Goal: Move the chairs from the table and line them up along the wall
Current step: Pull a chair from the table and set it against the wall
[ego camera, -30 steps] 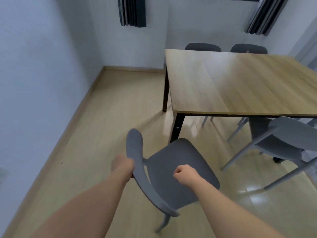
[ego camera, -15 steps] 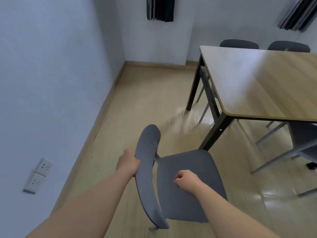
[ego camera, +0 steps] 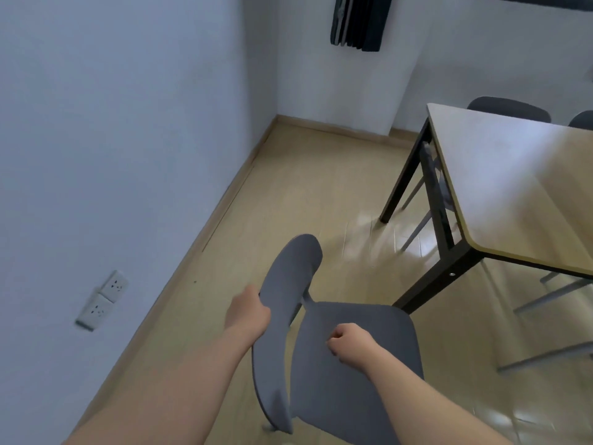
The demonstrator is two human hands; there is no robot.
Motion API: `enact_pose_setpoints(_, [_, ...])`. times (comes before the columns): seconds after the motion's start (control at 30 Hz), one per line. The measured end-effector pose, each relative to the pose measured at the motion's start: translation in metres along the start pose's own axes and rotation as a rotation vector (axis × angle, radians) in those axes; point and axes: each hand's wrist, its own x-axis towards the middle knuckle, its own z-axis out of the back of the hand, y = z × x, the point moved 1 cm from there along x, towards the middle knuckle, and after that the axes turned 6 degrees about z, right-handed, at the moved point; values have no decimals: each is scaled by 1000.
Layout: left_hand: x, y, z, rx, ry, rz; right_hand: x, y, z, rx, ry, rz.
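A grey chair stands just in front of me, its curved backrest toward the left wall. My left hand grips the backrest's outer edge. My right hand is closed over the seat's near side; whether it clasps the seat edge is unclear. The wooden table with black legs stands to the right. Two more dark chair backs show behind the table's far side.
Two wall sockets sit low on the left wall above the skirting board. Bare wooden floor runs along the wall to the far corner. Grey chair legs show under the table at right. A dark curtain hangs on the back wall.
The chair has come away from the table toward the left wall, both hands staying on it. My view has swung left, bringing the wall sockets into sight.
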Motion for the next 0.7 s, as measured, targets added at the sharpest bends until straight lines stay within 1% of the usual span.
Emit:
enact_pose_setpoints(0.1, [12, 20, 22, 9, -67, 28, 8, 19, -9, -7, 5, 26])
enact_pose_setpoints(0.23, [31, 51, 53, -9, -111, 43, 17, 52, -30, -23, 23, 62])
enact_pose_setpoints(0.57, [94, 150, 168, -7, -129, 59, 28, 184, -127, -3, 23, 66])
enact_pose_setpoints(0.7, [108, 191, 212, 2, -123, 55, 27, 227, -168, -17, 71, 62])
